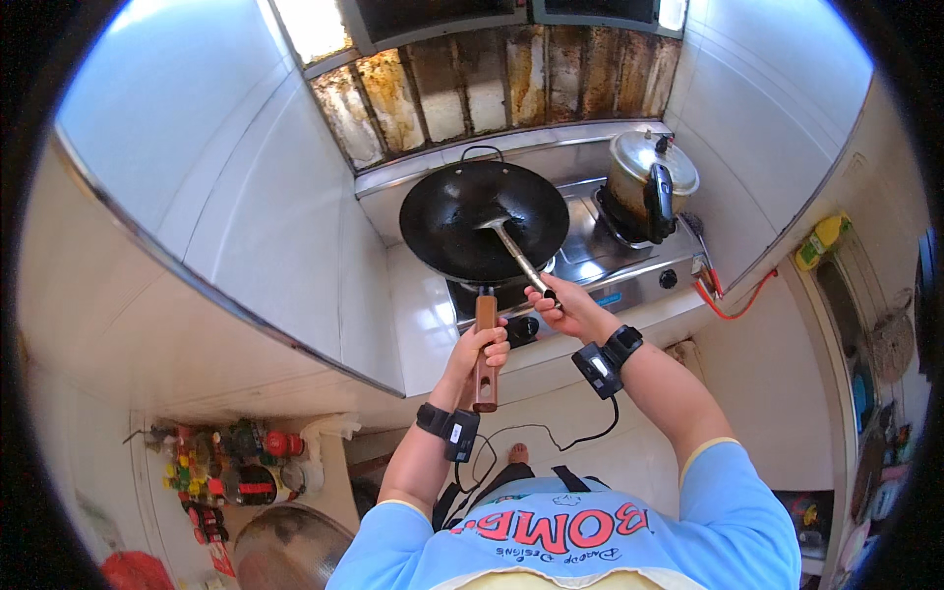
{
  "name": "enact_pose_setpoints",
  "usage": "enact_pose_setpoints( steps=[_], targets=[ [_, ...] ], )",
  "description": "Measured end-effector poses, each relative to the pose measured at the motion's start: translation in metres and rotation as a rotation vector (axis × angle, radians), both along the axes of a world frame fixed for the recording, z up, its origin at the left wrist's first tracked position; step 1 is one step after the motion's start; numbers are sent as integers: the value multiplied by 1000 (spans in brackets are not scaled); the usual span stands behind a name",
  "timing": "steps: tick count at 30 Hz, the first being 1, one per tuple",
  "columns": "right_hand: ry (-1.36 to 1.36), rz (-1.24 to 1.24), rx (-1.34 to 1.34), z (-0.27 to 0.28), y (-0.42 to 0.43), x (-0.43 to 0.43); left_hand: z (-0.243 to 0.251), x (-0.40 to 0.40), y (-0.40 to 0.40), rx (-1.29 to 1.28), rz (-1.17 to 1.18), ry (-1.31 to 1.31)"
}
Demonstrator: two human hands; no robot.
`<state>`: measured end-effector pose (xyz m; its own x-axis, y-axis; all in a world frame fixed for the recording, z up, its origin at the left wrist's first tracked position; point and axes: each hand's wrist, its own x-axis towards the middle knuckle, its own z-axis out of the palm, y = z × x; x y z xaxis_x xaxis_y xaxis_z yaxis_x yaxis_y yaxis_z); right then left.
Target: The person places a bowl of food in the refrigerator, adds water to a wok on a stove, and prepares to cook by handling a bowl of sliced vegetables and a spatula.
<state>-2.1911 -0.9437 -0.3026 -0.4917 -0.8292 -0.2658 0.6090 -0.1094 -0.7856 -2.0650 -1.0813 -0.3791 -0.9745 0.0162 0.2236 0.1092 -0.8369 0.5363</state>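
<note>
A black wok [450,221] sits over the left burner of a steel two-burner gas stove [590,258]. My left hand [483,350] is closed around its brown handle, which points toward me. In my right hand [564,306] is the end of a metal wok spatula [520,258], and its blade rests inside the wok, near the middle. The wok's inner surface looks dark and shiny, with no food that I can make out. Part of the left burner is hidden under the wok.
A pressure cooker [649,177] with a black handle stands on the right burner. Tiled walls flank the stove on both sides. A red hose [745,310] hangs at the stove's right. Bottles and jars [251,483] stand at lower left, beside a large round metal lid or pan [291,549].
</note>
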Motion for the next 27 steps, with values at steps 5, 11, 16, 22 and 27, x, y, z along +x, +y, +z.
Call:
enact_pose_setpoints(
  steps=[5, 11, 16, 22, 27],
  targets=[
    [84, 45, -174, 17, 8, -58, 21, -57, -2, 106, -113, -51],
    [-147, 71, -135, -25, 48, 39, -10, 49, 56, 146, -179, -157],
    [-61, -174, -78, -99, 215, 267, -86, 280, 217, 55, -37, -177],
    [49, -59, 16, -94, 277, 341, -35, 399, 241, -491, 220, -422],
    [-8, -220, 88, -48, 313, 239, 53, 375, 185, -677, 445, -154]
  ],
)
